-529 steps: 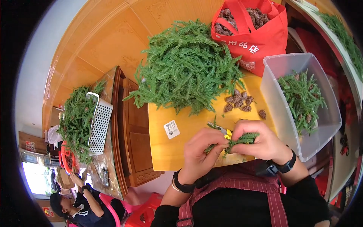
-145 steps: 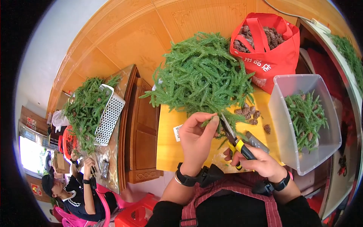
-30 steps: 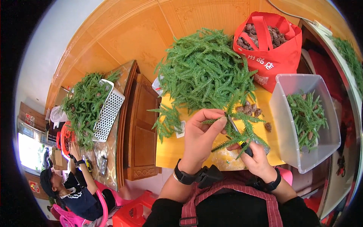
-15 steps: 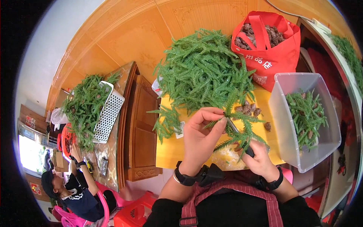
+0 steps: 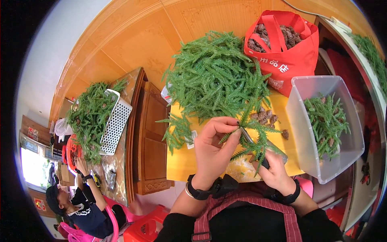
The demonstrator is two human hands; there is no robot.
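Between the thumb and fingertips of my left hand (image 5: 213, 149) is the stem of a green artificial pine sprig (image 5: 261, 131), its needled branches spreading to the right. My right hand (image 5: 277, 173) is closed around the dark handle of a slim metal tool (image 5: 246, 136). The tool's tip meets the sprig's stem beside my left fingertips; its exact kind is partly hidden by the branches. Just beyond, several small brown pine cones (image 5: 264, 116) lie on the yellow tabletop (image 5: 181, 161). A large heap of green sprigs (image 5: 217, 76) stands behind my hands.
A clear plastic bin (image 5: 322, 171) at right holds sprigs with cones. Behind it, a red bag (image 5: 298, 60) is full of pine cones. At left, a person (image 5: 86, 209) sits by another table with a sprig pile (image 5: 86, 121) and a white perforated basket (image 5: 117, 125).
The sprig and both hands stay almost in place, with the tool still at the stem. The view has shifted slightly.
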